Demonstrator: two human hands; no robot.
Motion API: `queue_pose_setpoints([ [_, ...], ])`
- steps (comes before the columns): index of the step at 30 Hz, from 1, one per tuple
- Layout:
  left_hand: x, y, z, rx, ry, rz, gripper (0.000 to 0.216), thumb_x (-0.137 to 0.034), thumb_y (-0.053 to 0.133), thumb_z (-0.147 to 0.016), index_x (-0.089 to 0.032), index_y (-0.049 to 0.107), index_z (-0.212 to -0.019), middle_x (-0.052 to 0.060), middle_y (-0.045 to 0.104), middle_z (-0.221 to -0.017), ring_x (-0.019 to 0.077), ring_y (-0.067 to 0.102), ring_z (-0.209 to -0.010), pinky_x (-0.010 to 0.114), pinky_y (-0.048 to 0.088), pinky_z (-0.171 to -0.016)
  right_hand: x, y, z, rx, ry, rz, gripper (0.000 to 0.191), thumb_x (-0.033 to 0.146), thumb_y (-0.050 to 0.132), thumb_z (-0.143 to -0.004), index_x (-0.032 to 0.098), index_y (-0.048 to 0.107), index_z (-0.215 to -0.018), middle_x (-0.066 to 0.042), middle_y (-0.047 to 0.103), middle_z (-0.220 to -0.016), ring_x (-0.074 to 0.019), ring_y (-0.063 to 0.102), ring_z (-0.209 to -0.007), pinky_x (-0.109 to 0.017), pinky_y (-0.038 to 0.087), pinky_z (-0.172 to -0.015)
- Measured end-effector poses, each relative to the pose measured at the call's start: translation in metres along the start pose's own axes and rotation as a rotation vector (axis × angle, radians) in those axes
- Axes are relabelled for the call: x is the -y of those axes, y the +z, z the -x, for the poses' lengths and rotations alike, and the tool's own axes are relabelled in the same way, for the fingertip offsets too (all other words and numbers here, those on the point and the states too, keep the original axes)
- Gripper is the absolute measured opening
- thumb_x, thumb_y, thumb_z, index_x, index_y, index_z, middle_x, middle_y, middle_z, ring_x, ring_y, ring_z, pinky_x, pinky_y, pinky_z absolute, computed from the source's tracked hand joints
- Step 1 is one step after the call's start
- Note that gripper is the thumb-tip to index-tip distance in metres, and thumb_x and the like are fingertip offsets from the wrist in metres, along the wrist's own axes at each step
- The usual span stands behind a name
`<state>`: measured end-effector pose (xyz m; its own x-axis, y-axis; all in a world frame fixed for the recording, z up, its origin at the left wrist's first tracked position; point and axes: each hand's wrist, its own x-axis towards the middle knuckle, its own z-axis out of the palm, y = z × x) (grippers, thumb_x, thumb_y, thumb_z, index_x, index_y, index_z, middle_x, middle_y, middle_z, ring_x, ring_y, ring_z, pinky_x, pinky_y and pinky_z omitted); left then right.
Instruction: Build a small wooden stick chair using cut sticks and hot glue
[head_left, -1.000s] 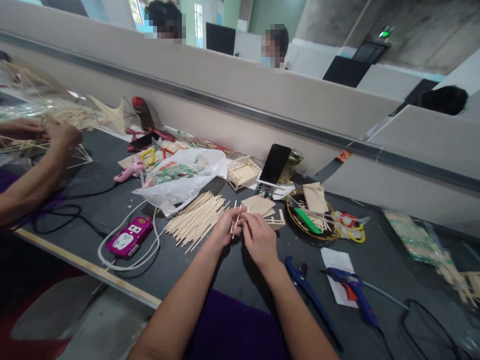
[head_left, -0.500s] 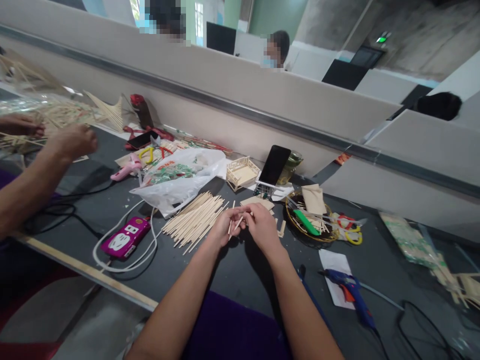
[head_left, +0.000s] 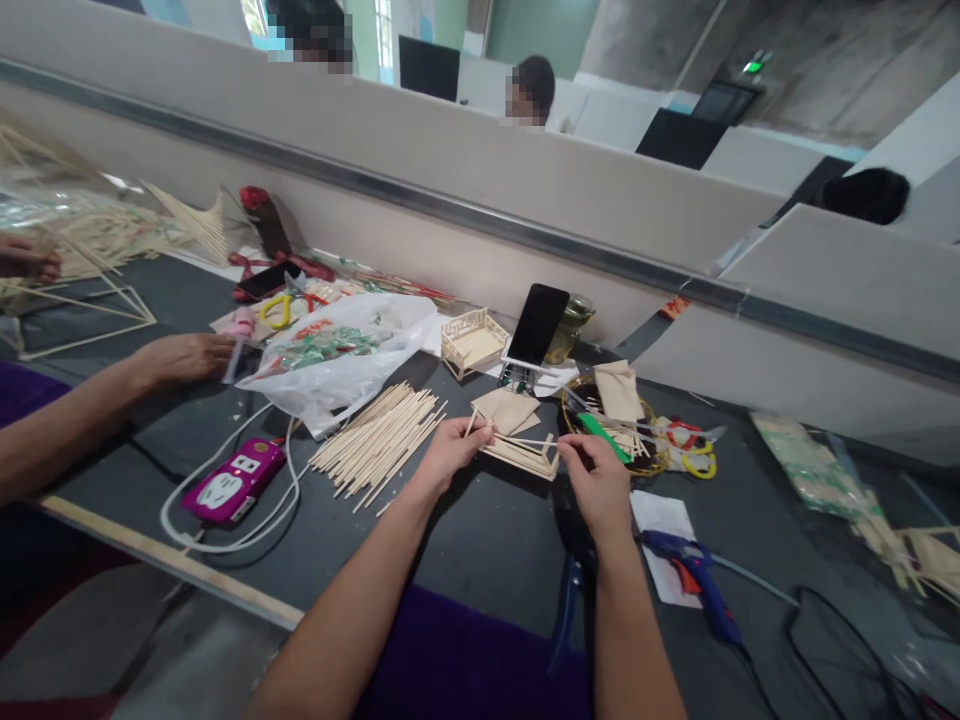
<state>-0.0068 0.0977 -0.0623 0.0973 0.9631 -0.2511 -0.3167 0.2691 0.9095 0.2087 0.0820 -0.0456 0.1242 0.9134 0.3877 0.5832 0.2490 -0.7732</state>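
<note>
Thin wooden sticks are pinched in the fingers of my left hand (head_left: pixel 452 450), a short one poking up. A thin wooden stick (head_left: pixel 531 441) spans from there to the fingertips of my right hand (head_left: pixel 598 478), which close on its far end. Just beneath it on the dark table lies a small frame of wooden sticks (head_left: pixel 525 463), partly hidden by my left fingers; whether the stick touches it I cannot tell. Left of my hands spreads a pile of loose wooden sticks (head_left: pixel 379 435). Flat wooden pieces (head_left: pixel 506 408) lie behind the frame.
Right of my forearm are a blue glue gun (head_left: pixel 694 575) and blue-handled pliers (head_left: pixel 568 610). A basket (head_left: pixel 649 465), phone (head_left: pixel 538 325), small stick model (head_left: pixel 474 342), plastic bag (head_left: pixel 360 350) and purple power strip (head_left: pixel 236 480) surround me. A co-worker's hand (head_left: pixel 187 358) reaches toward a pink glue gun (head_left: pixel 241 325).
My hands have moved apart, my right hand going rightward, with a stick now stretched between them and the frame in sight. The co-worker's hand has come down beside the pink glue gun.
</note>
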Motion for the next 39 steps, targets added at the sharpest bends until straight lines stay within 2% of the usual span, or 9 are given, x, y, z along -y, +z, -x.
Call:
queue_pose_setpoints([
  [5,-0.009,-0.005,0.003,0.005,-0.100,0.122,0.047,-0.045,0.088,-0.052,-0.009,0.070,-0.076,0.001,0.059,-0.060,-0.0017,0.022,-0.038,0.019,0.006,-0.038,0.005,0.011,0.006,-0.158,0.019,-0.219,0.018,0.038,0.067,-0.081,0.021,0.074,-0.081,-0.007,0.067,-0.090,-0.0222,0.061,-0.088,-0.034,0.047,-0.073],
  [9,-0.013,-0.008,0.000,-0.017,-0.137,0.170,0.050,-0.041,0.091,-0.046,-0.008,0.069,-0.076,0.002,0.061,-0.062,-0.0026,0.024,-0.038,0.016,0.006,-0.037,-0.003,0.028,0.004,-0.128,0.152,-0.371,0.018,0.038,0.072,-0.076,0.021,0.076,-0.079,-0.009,0.067,-0.099,-0.0244,0.061,-0.097,-0.035,0.047,-0.076],
  [13,-0.011,-0.006,-0.004,-0.072,-0.077,0.131,0.053,-0.045,0.090,-0.048,-0.008,0.071,-0.079,0.002,0.061,-0.065,-0.0018,0.028,-0.040,0.014,0.009,-0.036,-0.012,0.042,0.002,-0.115,0.246,-0.454,0.017,0.037,0.074,-0.072,0.021,0.076,-0.076,-0.008,0.069,-0.095,-0.0251,0.062,-0.096,-0.040,0.046,-0.084],
  [17,-0.010,-0.006,-0.005,-0.082,-0.055,0.107,0.054,-0.050,0.087,-0.050,-0.007,0.072,-0.079,-0.001,0.055,-0.059,-0.0006,0.027,-0.041,0.014,0.012,-0.036,-0.013,0.047,-0.001,-0.108,0.273,-0.499,0.015,0.035,0.073,-0.071,0.021,0.075,-0.074,-0.007,0.071,-0.089,-0.0245,0.063,-0.093,-0.041,0.045,-0.087],
  [24,-0.009,-0.001,-0.006,-0.137,-0.068,0.019,0.052,-0.052,0.089,-0.045,-0.012,0.062,-0.065,-0.010,0.035,-0.045,0.0003,0.023,-0.039,0.015,0.010,-0.037,-0.005,0.045,-0.002,-0.055,0.265,-0.474,0.016,0.037,0.070,-0.073,0.021,0.073,-0.076,-0.005,0.071,-0.086,-0.0225,0.062,-0.084,-0.036,0.047,-0.078],
  [27,-0.009,0.001,-0.007,-0.161,-0.045,-0.015,0.052,-0.053,0.087,-0.046,-0.015,0.054,-0.058,-0.011,0.033,-0.044,0.0005,0.022,-0.037,0.017,0.011,-0.037,-0.003,0.045,-0.001,-0.023,0.339,-0.553,0.024,0.036,0.072,-0.071,0.021,0.072,-0.090,-0.005,0.071,-0.089,-0.0213,0.063,-0.082,-0.035,0.047,-0.076],
  [30,-0.008,0.002,-0.007,-0.163,-0.033,-0.052,0.051,-0.054,0.085,-0.049,-0.015,0.053,-0.058,-0.010,0.034,-0.045,0.0008,0.023,-0.037,0.018,0.012,-0.037,0.000,0.045,0.000,0.011,0.444,-0.682,0.046,0.032,0.076,-0.066,0.021,0.064,-0.110,-0.003,0.072,-0.088,-0.0209,0.064,-0.081,-0.034,0.049,-0.076],
  [33,-0.007,0.002,-0.007,-0.162,-0.025,-0.066,0.050,-0.054,0.084,-0.052,-0.016,0.053,-0.059,-0.010,0.035,-0.046,0.0009,0.023,-0.037,0.018,0.012,-0.037,0.003,0.047,0.001,0.018,0.511,-0.753,0.052,0.031,0.077,-0.063,0.021,0.059,-0.111,-0.001,0.070,-0.079,-0.0198,0.064,-0.075,-0.034,0.049,-0.074],
  [39,-0.009,0.003,-0.005,-0.165,-0.038,-0.054,0.052,-0.053,0.085,-0.051,-0.017,0.049,-0.058,-0.011,0.033,-0.046,0.0006,0.020,-0.038,0.017,0.012,-0.036,0.008,0.054,0.002,-0.014,0.529,-0.808,0.046,0.032,0.075,-0.066,0.020,0.058,-0.107,0.002,0.066,-0.075,-0.0172,0.062,-0.070,-0.031,0.047,-0.070],
])
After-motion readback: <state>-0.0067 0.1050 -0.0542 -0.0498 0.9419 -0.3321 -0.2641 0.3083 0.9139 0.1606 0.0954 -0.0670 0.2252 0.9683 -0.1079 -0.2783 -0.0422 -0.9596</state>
